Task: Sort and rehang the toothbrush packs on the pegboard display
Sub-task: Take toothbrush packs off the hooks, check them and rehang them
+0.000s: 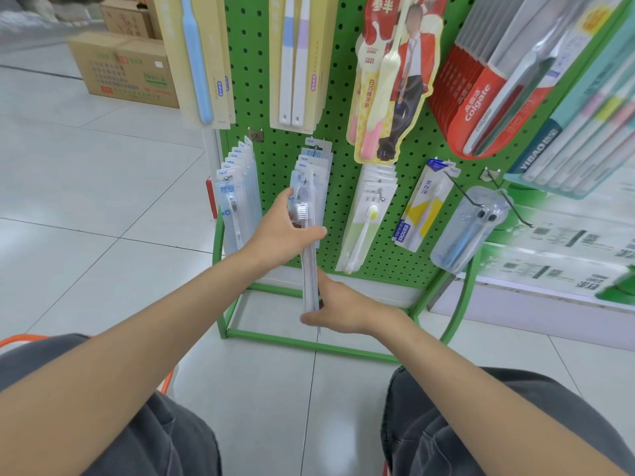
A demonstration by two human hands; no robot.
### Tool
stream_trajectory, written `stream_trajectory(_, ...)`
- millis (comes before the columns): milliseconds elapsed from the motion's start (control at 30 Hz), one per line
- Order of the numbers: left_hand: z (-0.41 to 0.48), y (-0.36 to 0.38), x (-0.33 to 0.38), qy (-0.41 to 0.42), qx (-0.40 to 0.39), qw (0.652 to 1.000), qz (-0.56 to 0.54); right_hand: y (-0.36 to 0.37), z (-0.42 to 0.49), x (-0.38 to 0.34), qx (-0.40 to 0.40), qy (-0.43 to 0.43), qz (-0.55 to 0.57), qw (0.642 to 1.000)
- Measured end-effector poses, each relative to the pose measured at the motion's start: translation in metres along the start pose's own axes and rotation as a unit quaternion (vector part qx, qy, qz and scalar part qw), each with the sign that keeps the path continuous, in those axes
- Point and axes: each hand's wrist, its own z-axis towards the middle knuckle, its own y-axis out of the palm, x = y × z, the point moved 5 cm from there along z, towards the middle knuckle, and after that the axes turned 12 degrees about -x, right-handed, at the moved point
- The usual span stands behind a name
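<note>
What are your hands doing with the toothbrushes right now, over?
Left hand grips the toothbrush pack near its top. Right hand holds its bottom end. Pack upright before the hung stack on the pegboard; hooked or not, cannot tell.

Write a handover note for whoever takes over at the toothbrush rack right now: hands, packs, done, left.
Left hand: grips the upper part of a thin stack of toothbrush packs, by the brush head.
Right hand: holds the stack's bottom end.
The stack stands upright in front of the blue NEW packs hanging on the green pegboard; whether its top is on that hook I cannot tell.
Done: several rows already hang.
Left: probably seat this stack on its hook, then check the other rows.
</note>
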Motion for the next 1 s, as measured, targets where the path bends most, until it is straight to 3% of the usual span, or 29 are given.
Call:
stream_trajectory(133, 0.000, -0.004, 0.002, 0.010, -0.013, 0.997, -0.081, -0.001, -0.001, 0.011, -0.043, 0.008, 0.091, 0.995)
stream_trajectory(300, -0.002, -0.004, 0.003, 0.008, -0.044, 0.990, -0.134, 0.000, -0.005, 0.016, -0.061, 0.024, 0.075, 0.995)
stream_trajectory(567, -0.007, -0.011, 0.003, -0.033, 0.032, 0.992, -0.121, 0.007, -0.010, 0.008, -0.115, -0.002, 0.122, 0.986)
stream_trajectory(1000, -0.004, -0.004, -0.002, -0.065, -0.005, 0.980, -0.190, -0.004, -0.001, 0.015, -0.048, 0.001, 0.108, 0.993)
